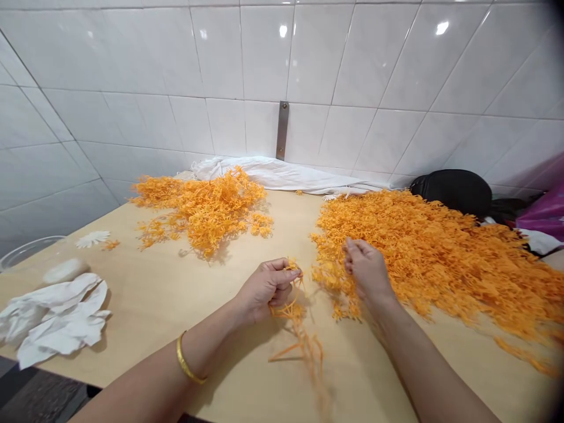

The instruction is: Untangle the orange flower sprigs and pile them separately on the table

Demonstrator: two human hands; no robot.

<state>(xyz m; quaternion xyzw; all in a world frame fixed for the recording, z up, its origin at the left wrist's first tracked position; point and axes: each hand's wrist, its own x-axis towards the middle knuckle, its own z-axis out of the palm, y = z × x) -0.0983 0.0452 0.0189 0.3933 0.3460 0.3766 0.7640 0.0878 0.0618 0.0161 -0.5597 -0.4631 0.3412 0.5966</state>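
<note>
Pale counter (167, 294) has small flower pile (215, 205) and large flower pile (440, 252) apart, probably for working room; left hand (264, 288) pinches orange sprig (294, 310), right hand (369, 270) curled closed, contents unclear.

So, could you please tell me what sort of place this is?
Probably an indoor handwork area: a heap of orange sprigs lies on a wooden-looking table beside a tiled wall.

My left hand (269, 288) can pass forward over bare tabletop (288, 226) between the orange pile (211, 205) and the larger orange heap (440, 252); white cloth (273, 173) blocks the back.
</note>
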